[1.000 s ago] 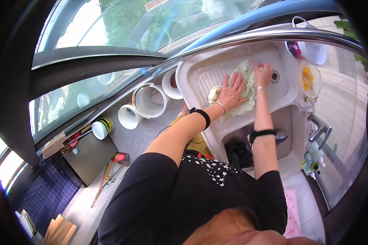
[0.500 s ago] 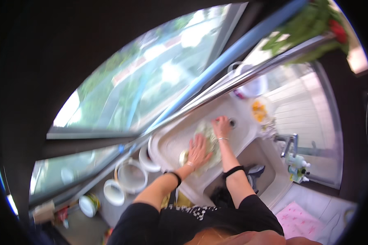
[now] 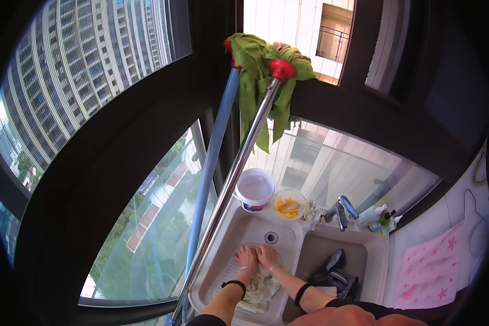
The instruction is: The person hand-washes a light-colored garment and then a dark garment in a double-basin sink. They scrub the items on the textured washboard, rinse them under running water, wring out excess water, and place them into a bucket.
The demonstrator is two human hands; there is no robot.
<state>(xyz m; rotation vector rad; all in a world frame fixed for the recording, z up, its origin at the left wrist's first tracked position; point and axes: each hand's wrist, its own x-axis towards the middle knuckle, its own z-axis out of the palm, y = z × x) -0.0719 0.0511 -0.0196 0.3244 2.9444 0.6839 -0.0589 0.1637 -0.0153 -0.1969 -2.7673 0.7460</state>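
A wet, pale cloth (image 3: 262, 288) lies bunched on the ribbed washboard slope of the light sink basin (image 3: 205, 293). At the cloth's far end, my left hand (image 3: 246, 257) and my right hand (image 3: 267, 256) are side by side, almost touching. Both have their fingers curled down onto the cloth, and the fingertips are partly hidden. Just beyond my hands is the round drain (image 3: 271, 237). The deeper basin (image 3: 323, 247) to the right holds dark garments (image 3: 339, 277).
A white bucket (image 3: 255, 189) and a bowl of yellow pieces (image 3: 288, 205) stand behind the sink. Right of them are a tap (image 3: 342, 212) and pump bottles (image 3: 383, 218). Two mops (image 3: 254, 81) lean across the left side. A pink cloth (image 3: 426, 269) hangs at right.
The view has tilted upward and turned, bringing the mop heads fully into sight. My left hand has gone from spread flat to curled on the cloth, close beside my right hand.
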